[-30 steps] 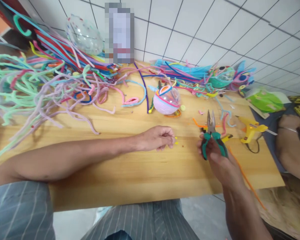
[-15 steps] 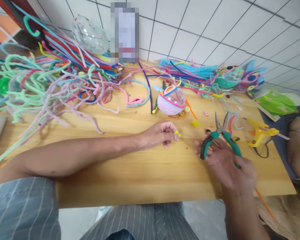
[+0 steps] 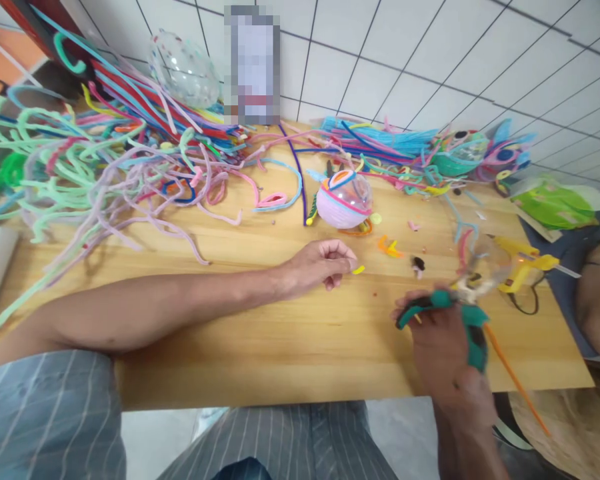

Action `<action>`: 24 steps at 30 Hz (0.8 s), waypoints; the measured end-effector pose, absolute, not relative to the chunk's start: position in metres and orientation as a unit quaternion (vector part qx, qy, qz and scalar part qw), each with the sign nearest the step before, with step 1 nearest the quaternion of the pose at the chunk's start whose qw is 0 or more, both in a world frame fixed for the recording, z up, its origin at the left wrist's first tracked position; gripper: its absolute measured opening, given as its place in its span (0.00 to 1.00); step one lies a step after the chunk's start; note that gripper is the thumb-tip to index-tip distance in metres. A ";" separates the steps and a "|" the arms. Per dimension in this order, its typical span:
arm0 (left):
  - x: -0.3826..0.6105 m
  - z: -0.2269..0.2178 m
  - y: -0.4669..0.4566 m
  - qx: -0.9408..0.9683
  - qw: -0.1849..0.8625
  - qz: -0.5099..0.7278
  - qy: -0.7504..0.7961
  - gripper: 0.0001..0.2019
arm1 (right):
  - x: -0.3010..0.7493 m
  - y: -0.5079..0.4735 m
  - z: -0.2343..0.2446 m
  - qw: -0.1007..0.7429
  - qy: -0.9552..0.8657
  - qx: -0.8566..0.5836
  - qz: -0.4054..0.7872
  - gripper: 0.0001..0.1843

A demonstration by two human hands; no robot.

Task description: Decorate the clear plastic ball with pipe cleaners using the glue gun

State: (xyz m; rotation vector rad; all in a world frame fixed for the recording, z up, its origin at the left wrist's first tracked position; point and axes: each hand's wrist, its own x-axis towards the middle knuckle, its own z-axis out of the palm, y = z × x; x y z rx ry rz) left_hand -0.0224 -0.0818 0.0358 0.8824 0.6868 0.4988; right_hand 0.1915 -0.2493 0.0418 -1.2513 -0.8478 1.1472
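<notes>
My left hand [image 3: 320, 265] rests on the wooden table [image 3: 290, 333], fingers pinched on a small yellow piece [image 3: 359, 270]. My right hand [image 3: 443, 337] grips green-handled pliers [image 3: 453, 313] near the table's front right; the jaws are blurred by motion and point toward the yellow glue gun [image 3: 523, 267]. A long orange pipe cleaner [image 3: 515, 377] runs from that hand past the table edge. A clear ball wrapped in pink and orange [image 3: 344, 199] sits behind my left hand. Small orange and yellow scraps [image 3: 389, 248] lie between the hands.
A large tangle of coloured pipe cleaners [image 3: 105, 160] covers the left and back of the table. A clear dotted ball [image 3: 185, 70] leans by the tiled wall. Finished teal and pink pieces [image 3: 465, 157] sit at the back right. Another person's arm [image 3: 597, 293] is at the right edge.
My right hand has pulled the pliers back toward the front edge and swung their jaws to the right. My left hand has stayed put with the yellow piece.
</notes>
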 end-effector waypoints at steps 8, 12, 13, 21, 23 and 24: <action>-0.022 0.032 -0.081 0.390 0.832 0.239 0.314 0.08 | 0.193 -0.241 0.050 0.555 -0.411 -0.545 0.476 0.40; -0.023 0.029 -0.079 0.383 0.842 0.225 0.307 0.13 | 0.199 -0.240 0.039 0.529 -0.423 -0.553 0.486 0.45; -0.023 0.029 -0.079 0.382 0.842 0.226 0.306 0.14 | 0.200 -0.240 0.036 0.508 -0.412 -0.549 0.520 0.44; -0.024 0.036 -0.084 0.394 0.846 0.226 0.279 0.19 | 0.188 -0.246 0.031 0.469 -0.431 -0.508 0.580 0.38; -0.024 0.040 -0.086 0.397 0.845 0.229 0.275 0.20 | 0.187 -0.252 0.029 0.450 -0.436 -0.500 0.598 0.37; -0.025 0.041 -0.086 0.399 0.844 0.232 0.272 0.21 | 0.188 -0.254 0.028 0.442 -0.438 -0.498 0.604 0.36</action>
